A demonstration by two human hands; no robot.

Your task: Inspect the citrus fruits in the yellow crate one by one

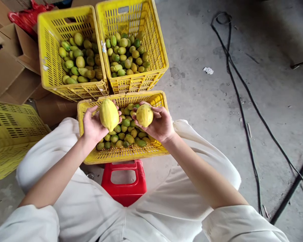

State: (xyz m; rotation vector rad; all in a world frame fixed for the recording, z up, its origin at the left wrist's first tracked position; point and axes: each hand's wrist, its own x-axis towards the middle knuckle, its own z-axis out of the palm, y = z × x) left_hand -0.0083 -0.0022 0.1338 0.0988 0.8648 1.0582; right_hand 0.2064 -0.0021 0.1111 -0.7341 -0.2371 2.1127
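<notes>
A large yellow lemon (109,115) rests in my left hand (92,127), its fingers curled round the fruit from beneath. My right hand (163,126) grips a smaller, rounder yellow lemon (144,115) between thumb and fingers. Both hands are raised over a yellow plastic crate (126,156) between my knees. Inside it lie many green and yellowish lemons (126,122), partly hidden by my hands and the held fruit. A red plastic stool (123,190) shows just below the near side of this crate.
Two more yellow crates, one at the left (46,43) and one beside it (161,43), hold green-yellow lemons beyond the near crate. Cardboard boxes (8,74) and another yellow crate (15,124) stand at left. Black cable (247,89) trails over the concrete floor at right.
</notes>
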